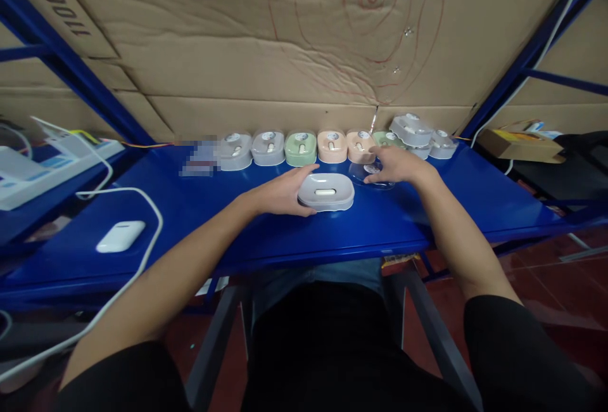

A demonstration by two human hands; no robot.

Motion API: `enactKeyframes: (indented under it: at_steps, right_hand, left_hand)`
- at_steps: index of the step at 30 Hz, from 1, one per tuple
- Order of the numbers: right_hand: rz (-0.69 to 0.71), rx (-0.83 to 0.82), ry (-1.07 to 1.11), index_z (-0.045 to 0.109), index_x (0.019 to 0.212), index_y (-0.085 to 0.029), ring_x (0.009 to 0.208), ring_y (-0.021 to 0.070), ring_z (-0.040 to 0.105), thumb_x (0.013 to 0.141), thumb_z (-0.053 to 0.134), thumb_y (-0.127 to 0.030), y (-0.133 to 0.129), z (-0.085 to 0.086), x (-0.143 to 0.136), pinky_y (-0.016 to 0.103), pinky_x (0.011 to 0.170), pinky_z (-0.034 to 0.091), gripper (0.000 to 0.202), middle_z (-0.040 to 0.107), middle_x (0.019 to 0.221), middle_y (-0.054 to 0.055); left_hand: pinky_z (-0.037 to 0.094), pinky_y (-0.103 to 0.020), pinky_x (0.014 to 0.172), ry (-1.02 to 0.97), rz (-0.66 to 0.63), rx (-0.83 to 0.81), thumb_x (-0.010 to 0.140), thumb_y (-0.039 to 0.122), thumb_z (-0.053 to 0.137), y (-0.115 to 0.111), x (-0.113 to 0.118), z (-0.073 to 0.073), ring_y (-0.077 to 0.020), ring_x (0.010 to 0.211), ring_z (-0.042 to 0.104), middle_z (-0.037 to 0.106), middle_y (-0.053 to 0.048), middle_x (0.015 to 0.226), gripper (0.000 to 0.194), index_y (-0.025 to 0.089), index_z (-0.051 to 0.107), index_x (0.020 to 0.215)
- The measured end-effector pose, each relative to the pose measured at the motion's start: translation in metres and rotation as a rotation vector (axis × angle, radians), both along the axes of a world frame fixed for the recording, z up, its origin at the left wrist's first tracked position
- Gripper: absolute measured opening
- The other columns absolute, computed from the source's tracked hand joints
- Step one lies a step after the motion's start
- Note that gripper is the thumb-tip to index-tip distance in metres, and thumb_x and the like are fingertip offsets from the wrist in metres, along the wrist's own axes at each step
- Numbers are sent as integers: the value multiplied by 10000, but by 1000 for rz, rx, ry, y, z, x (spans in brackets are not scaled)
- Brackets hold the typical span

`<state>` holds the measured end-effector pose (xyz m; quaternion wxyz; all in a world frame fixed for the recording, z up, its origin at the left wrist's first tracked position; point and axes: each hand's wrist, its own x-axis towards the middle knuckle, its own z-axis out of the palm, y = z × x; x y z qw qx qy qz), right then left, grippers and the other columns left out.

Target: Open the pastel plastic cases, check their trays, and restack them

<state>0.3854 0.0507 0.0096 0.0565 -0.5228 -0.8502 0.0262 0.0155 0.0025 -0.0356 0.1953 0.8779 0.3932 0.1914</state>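
A grey oval box (326, 193) with a white piece in its middle rests on the blue table. My left hand (285, 193) grips its left end, thumb at the back and fingers at the front. Just right of the box, a clear lid (380, 177) with a round label lies on the table. My right hand (392, 163) holds this lid from above, thumb and fingers around it. Behind stand covered boxes in a row: grey (268, 148), green (301, 149) and peach (332, 146).
At the row's right end, a grey box (411, 129) is stacked on others. A white earphone case (120, 236) and a white cable (154, 234) lie at the left. A power strip (61, 168) is further left. Cardboard (213, 38) walls the back of the blue table (285, 241).
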Motion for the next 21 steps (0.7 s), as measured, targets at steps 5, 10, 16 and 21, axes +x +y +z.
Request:
enactKeyframes:
  at_steps: [5,10,16,21]
  right_hand:
    - [258,119,257,834,1292,-210,1186,420,810,1035,697,-741,-16,2,-22,581,1073,631,605,864,1297,184]
    - [341,113,483,847,1186,-225,1127,336,803,1114,545,-804,-18,-2,-36,494,1051,620,657,878,1199,143]
    - [199,-419,809,806,1179,-217,941,290,815,1075,530,-953,-11,-15,-41,421,787,707,793,852,1092,160]
    - [22,-754,1012,783,1268,-176,729,264,803,1150,612,-753,-17,-26,-63,335,545,638,613,825,882,143]
  left_hand:
    - [523,-688,1336,-60,-16,51,764,609,1008,3,-1,0,-519,1625,619,622,-207,1783,1170,259,524,1770]
    - [476,-633,1383,-116,-35,-1,789,674,989,3,-8,10,-493,1649,596,591,-207,1808,1197,231,492,1783]
    - [435,-675,1400,-170,12,-59,773,711,979,8,-13,12,-519,1671,559,551,-263,1822,1236,182,487,1777]
    - [452,-694,1385,-226,22,-19,770,689,992,13,-14,5,-506,1646,588,586,-234,1799,1143,231,561,1724]
